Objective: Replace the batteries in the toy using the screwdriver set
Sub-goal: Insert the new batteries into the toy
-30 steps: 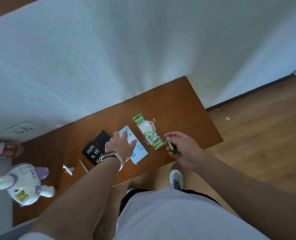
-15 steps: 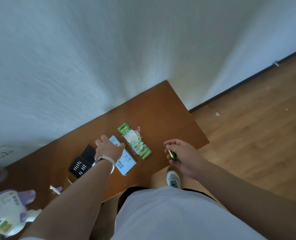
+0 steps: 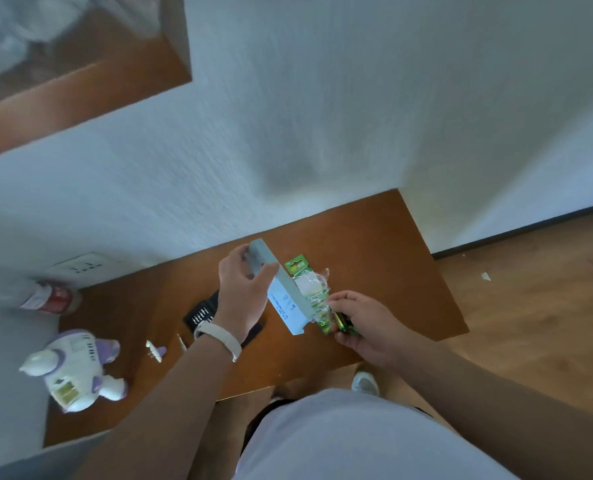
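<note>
Since half a second ago you have lifted the white box [image 3: 283,299] off the table [image 3: 374,244]. It lay flat under your left hand then and now hangs tilted in the air. Your right hand has come in from the near edge to the battery pack.

Nearest you, one shoe [image 3: 365,382] stands on the floor just past the table's near edge.

Right hand [image 3: 366,323]: the grip is closed round green and gold batteries [image 3: 345,326]. The forefinger reaches the lower end of the battery pack [image 3: 308,289]; whether it pinches the plastic cannot be told.

Left hand [image 3: 241,289], with a pale wristband [image 3: 219,337]: the grip is closed on the upper end of the white box, thumb on one side and fingers on the other. The box's lower end hangs just beside the right hand.

Under the left wrist lies the black screwdriver set [image 3: 201,311], open, partly hidden.

The toy [image 3: 75,367], white and purple, lies at the left end of the table, well apart from both hands. A small white and purple piece [image 3: 154,351] lies between it and the screwdriver set.

Farthest, a wall socket [image 3: 80,266] sits above the table's back edge.
</note>
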A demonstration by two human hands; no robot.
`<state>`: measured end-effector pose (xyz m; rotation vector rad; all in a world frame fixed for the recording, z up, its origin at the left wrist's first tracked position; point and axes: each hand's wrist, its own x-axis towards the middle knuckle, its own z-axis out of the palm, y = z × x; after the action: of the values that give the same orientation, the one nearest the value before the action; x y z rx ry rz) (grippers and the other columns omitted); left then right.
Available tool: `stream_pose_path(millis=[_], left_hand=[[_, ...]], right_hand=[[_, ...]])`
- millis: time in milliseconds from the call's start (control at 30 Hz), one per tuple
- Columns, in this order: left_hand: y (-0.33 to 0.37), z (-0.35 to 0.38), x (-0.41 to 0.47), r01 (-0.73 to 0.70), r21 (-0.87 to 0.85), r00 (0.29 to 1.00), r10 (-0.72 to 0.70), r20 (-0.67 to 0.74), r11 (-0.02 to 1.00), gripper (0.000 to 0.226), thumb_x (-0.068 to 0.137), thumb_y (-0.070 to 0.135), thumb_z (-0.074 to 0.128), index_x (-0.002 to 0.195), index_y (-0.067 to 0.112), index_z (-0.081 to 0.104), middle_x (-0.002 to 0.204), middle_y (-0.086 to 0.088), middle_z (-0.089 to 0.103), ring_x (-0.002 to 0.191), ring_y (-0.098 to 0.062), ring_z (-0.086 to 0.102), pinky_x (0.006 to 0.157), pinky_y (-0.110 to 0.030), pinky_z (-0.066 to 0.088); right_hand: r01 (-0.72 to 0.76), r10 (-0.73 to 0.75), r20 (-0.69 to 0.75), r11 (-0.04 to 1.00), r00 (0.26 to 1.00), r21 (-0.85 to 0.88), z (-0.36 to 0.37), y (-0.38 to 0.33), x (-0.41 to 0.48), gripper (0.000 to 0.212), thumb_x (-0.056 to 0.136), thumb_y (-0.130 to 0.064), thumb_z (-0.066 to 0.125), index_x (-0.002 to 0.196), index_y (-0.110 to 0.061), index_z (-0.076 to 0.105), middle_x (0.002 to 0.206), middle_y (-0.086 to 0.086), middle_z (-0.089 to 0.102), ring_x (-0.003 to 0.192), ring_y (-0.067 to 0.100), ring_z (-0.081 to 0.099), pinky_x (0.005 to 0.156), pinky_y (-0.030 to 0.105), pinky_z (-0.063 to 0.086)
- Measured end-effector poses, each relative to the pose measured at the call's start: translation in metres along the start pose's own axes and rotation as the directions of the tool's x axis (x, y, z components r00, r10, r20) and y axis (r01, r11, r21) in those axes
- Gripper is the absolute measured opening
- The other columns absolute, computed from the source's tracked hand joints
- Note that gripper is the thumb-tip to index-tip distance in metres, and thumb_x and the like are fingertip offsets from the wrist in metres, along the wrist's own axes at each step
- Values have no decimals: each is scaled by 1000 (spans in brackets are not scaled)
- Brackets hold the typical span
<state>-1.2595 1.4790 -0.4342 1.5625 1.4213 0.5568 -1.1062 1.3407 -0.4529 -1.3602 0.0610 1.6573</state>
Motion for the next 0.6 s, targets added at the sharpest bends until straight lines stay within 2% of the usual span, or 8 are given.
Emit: stream_pose_path(millis=[100, 167, 233, 300, 333, 433, 533, 600], left_hand=[[20, -24, -11, -43, -132, 998, 48, 35, 990, 46, 82, 32, 71, 124, 25, 54, 123, -2, 50, 80, -1, 64, 61, -12, 51], [31, -41, -20, -47, -232, 992, 72, 100, 972, 49, 77, 31, 69, 122, 25, 52, 123, -5, 55, 78, 2, 64, 66, -15, 52], [38, -59, -29, -62, -302, 979, 117, 165, 951, 50, 74, 28, 70, 120, 27, 50, 119, -2, 57, 83, -1, 64, 73, -22, 55], [41, -78, -36, -83, -351, 961, 168, 220, 933, 57, 67, 31, 74, 118, 26, 49, 111, 1, 58, 88, -7, 63, 80, -31, 57], [42, -87, -38, -95, -364, 951, 192, 242, 926, 59, 65, 32, 74, 117, 26, 48, 107, 3, 59, 90, -9, 63, 82, -34, 56], [41, -111, -44, -120, -396, 929, 243, 277, 910, 59, 65, 29, 74, 118, 23, 49, 105, 2, 60, 92, -14, 61, 84, -38, 53], [37, -130, -47, -132, -430, 914, 278, 295, 893, 59, 67, 27, 74, 121, 26, 51, 107, -1, 60, 96, -19, 59, 86, -42, 53], [32, -141, -46, -104, -468, 907, 276, 317, 878, 57, 68, 26, 75, 121, 32, 55, 107, 1, 64, 99, -22, 61, 90, -47, 54]], right_hand=[[-10, 11, 57, 1000, 998, -20, 18, -1, 4, 23, 96, -13, 60, 116, -2, 60, 78, 8, 61, 58, 13, 56, 50, 23, 46], [-22, 26, 88, 999, 996, -42, 33, -2, 7, 25, 95, -16, 63, 116, -3, 60, 84, 11, 62, 62, 15, 58, 52, 24, 47], [-32, 40, 131, 998, 991, -55, 49, -3, 7, 23, 92, -18, 66, 112, -7, 61, 97, 17, 62, 78, 23, 59, 64, 29, 50], [-35, 43, 188, 998, 981, -48, 63, -8, 5, 21, 89, -18, 70, 106, -9, 62, 101, 18, 61, 89, 29, 56, 78, 36, 48], [-31, 42, 223, 998, 974, -50, 70, -11, 4, 22, 87, -19, 74, 103, -9, 63, 96, 16, 61, 85, 27, 57, 77, 35, 48], [-10, 28, 340, 998, 940, -56, 90, -24, -1, 41, 72, -24, 84, 105, -8, 66, 82, 10, 62, 66, 17, 56, 56, 24, 49], [17, 15, 437, 997, 899, -69, 112, -32, -2, 58, 60, -27, 92, 107, -4, 67, 84, 11, 62, 66, 16, 54, 55, 23, 50], [32, 20, 483, 995, 875, -98, 127, -34, -1, 58, 72, -27, 86, 118, 0, 63, 92, 13, 65, 71, 17, 58, 60, 24, 54]])
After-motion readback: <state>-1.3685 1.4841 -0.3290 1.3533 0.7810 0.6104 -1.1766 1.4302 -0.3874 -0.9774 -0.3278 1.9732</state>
